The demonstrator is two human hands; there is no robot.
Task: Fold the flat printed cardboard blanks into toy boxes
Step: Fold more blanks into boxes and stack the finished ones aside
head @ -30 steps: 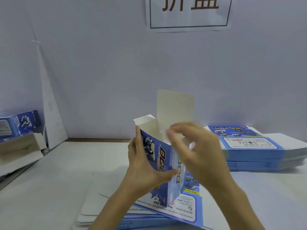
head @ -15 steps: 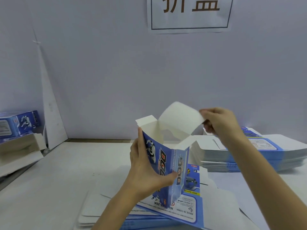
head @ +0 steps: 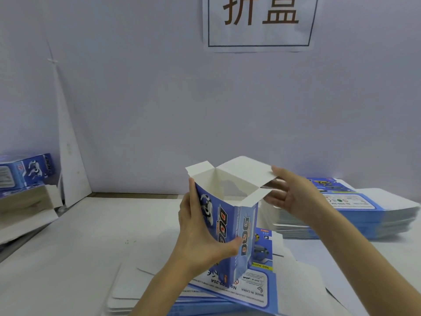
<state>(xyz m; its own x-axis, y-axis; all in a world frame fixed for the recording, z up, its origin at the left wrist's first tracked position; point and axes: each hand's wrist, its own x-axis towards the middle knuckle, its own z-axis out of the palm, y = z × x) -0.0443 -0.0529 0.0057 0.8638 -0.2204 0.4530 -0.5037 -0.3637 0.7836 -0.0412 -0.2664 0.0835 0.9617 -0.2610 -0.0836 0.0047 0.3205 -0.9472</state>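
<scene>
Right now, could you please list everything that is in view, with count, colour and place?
open box: 1, blue outside, white inside, upright at centre, flaps open
near blank stack: 1, blue and white, on table under the box
right blank stack: 1, blue and white, table right
folded box: at least 1, blue, far left
sign: 1, white, top centre
table: 1, white
left hand: 1, grips box side
right hand: 1, pinches top flap

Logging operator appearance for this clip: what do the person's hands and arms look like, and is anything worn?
The left hand and right hand are both bare: no gloves, rings or watch visible. Both forearms are bare too; no sleeve shows within the frame.
</scene>
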